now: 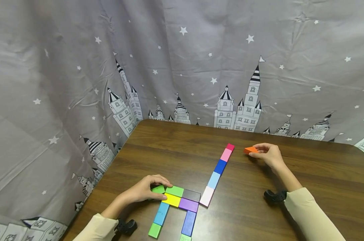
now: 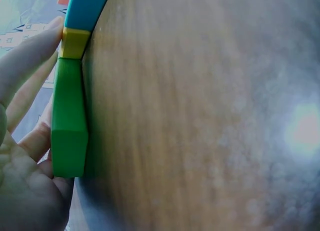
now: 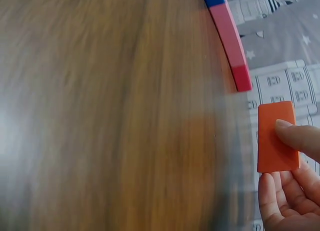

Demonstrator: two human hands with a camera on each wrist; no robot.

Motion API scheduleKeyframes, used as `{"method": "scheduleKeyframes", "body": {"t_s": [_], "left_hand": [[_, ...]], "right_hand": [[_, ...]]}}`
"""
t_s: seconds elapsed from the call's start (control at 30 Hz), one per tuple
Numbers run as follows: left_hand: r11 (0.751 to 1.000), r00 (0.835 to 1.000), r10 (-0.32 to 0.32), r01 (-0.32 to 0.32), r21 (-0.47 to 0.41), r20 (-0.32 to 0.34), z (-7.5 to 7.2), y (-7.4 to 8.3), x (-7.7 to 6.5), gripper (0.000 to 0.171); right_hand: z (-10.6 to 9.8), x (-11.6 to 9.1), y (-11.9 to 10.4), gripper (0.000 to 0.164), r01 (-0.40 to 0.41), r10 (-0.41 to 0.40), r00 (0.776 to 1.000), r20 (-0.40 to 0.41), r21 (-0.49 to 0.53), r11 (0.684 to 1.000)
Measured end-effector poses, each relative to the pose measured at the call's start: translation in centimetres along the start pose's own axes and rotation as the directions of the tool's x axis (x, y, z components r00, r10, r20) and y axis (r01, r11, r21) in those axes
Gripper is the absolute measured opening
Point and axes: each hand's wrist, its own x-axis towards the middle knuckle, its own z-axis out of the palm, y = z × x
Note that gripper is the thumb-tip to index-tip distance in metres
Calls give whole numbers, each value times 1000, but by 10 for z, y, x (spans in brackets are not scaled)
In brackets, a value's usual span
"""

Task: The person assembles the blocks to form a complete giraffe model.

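Note:
My right hand (image 1: 270, 156) pinches an orange block (image 1: 250, 150) over the far right part of the table. In the right wrist view the thumb lies on the face of this orange block (image 3: 275, 151). My left hand (image 1: 146, 189) rests at the left end of a flat block layout, its thumb touching the yellow block (image 1: 173, 199) and a finger reaching the light green block (image 1: 175, 191). A darker green block (image 1: 159, 189) lies partly under that hand; the left wrist view shows this green block (image 2: 69, 116) beside the palm.
Purple (image 1: 188, 205) and dark (image 1: 191, 194) blocks adjoin the yellow and green ones. Two legs of blocks, one with a blue block (image 1: 161, 214), extend toward me. A slanted row runs from a pale pink block (image 1: 206, 196) to a red block (image 1: 230, 147). Grey curtain (image 1: 182, 67) borders the table.

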Motion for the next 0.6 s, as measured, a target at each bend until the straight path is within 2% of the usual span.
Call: {"method": "scheduleKeyframes", "body": {"t_s": [0.3, 0.6], "left_hand": [[1000, 1000, 13, -13, -14, -5, 0, 1, -2, 35], [1000, 1000, 25, -25, -5, -8, 0, -1, 0, 34]], "right_hand": [[23, 8, -7, 43, -24, 24, 1000, 11, 11, 1000], [32, 12, -9, 41, -58, 58, 998, 11, -15, 998]]}}
